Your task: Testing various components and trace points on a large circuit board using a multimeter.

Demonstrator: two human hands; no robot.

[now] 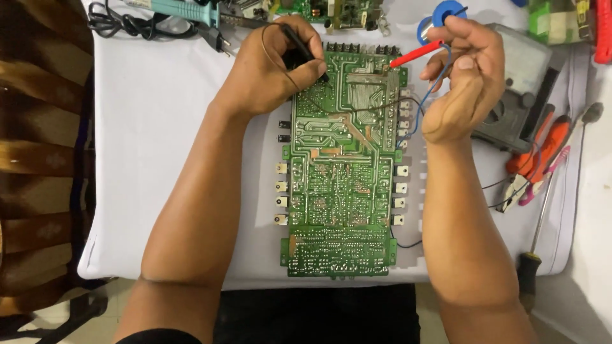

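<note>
A long green circuit board (pixel 338 185) lies solder side up on a white cloth (pixel 153 127). My left hand (pixel 271 67) grips a black test probe (pixel 306 51), its tip touching the board's upper left area. My right hand (pixel 462 76) pinches a red test probe (pixel 414 53), whose tip rests on the board's upper right corner. Thin black and blue wires trail from the probes across the board.
A grey multimeter (pixel 523 95) sits right of the board. Orange-handled pliers (pixel 532 162) and a screwdriver (pixel 539 216) lie at right. A teal soldering iron (pixel 182 9) with black cord, another board (pixel 331 9) and a blue solder spool (pixel 446 13) lie at the far edge.
</note>
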